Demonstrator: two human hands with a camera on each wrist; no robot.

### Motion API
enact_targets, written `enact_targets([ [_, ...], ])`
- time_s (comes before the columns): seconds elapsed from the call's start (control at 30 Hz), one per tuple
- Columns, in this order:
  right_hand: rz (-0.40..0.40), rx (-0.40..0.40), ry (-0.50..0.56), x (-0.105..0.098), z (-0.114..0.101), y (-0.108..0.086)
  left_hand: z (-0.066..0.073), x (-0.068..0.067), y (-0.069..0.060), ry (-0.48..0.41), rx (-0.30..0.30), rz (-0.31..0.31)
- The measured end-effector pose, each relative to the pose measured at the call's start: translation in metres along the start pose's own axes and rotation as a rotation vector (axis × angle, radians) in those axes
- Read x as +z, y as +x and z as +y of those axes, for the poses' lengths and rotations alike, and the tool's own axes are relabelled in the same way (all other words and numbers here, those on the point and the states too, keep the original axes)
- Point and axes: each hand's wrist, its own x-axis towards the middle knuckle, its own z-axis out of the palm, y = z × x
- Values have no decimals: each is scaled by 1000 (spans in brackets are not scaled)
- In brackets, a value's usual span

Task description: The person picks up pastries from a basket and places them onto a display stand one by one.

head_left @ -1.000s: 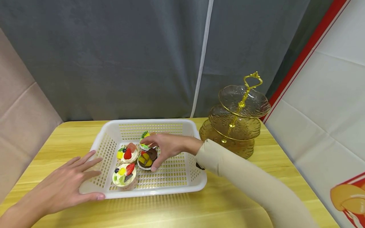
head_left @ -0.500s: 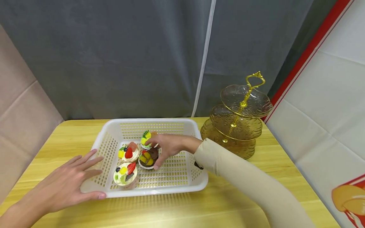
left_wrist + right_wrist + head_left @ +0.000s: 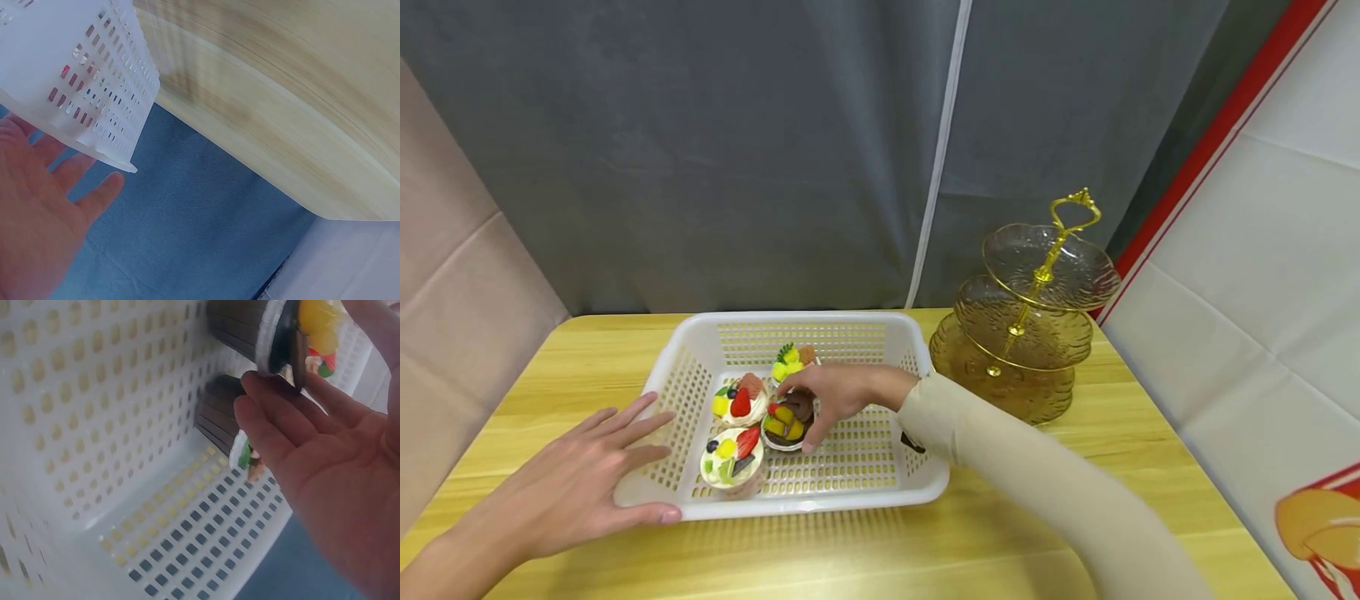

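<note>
One chocolate cupcake [image 3: 787,425] is inside the white basket [image 3: 805,504], and we have the right hand [image 3: 833,395] curled round it, thumb on the near side, fingers beyond; just behind, we spot a yellow-topped cupcake [image 3: 787,367], with a cream-topped cupcake [image 3: 742,402] to the left and a second cream cupcake [image 3: 732,460] nearer us. Here's the left hand [image 3: 586,477] at the basket's left end, fingers spread apart; beneath, we see a wooden table [image 3: 880,558], and off to the right, a gold three-tier stand [image 3: 1048,337].
</note>
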Motion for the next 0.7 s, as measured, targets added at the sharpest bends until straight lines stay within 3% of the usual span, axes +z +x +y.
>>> enact_targets([
  [0.7,53,-67,-23,20,4,13,1,1,0,10,3,14],
])
